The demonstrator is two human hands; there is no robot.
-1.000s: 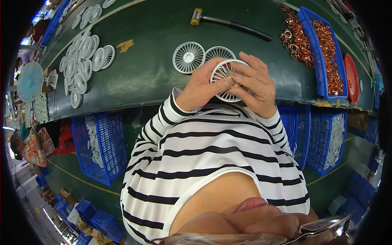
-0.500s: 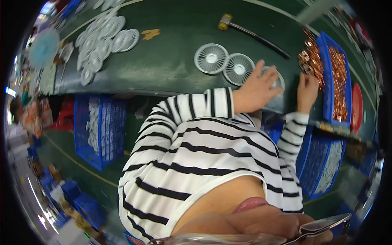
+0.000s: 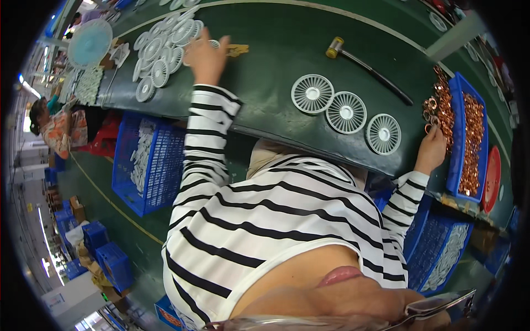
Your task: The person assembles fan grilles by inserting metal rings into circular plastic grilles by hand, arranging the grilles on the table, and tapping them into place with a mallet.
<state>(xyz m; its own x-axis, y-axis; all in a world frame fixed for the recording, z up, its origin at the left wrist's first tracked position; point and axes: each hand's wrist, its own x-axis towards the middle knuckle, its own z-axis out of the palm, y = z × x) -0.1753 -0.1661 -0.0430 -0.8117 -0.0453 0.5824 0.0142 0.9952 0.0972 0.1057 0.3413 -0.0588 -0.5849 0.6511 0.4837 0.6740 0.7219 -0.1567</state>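
My left hand reaches to the right edge of a heap of white spoked plastic discs, fingers spread. One disc shows partly behind its fingers; whether they touch it I cannot tell. On the right, my right hand pinches a copper-coloured ring beside a loose pile of copper-coloured rings. Between my hands three similar discs lie in a slanting row: a left one, a middle one and a right one.
A hammer with a yellow-faced head lies behind the row on the green table. A blue tray of copper parts and a red dish stand at right. Blue crates sit below the table edge. Another person sits far left.
My left hand has moved from the rightmost disc of the row leftward to the heap. My right hand stays by the copper rings. The whole view has shifted somewhat.
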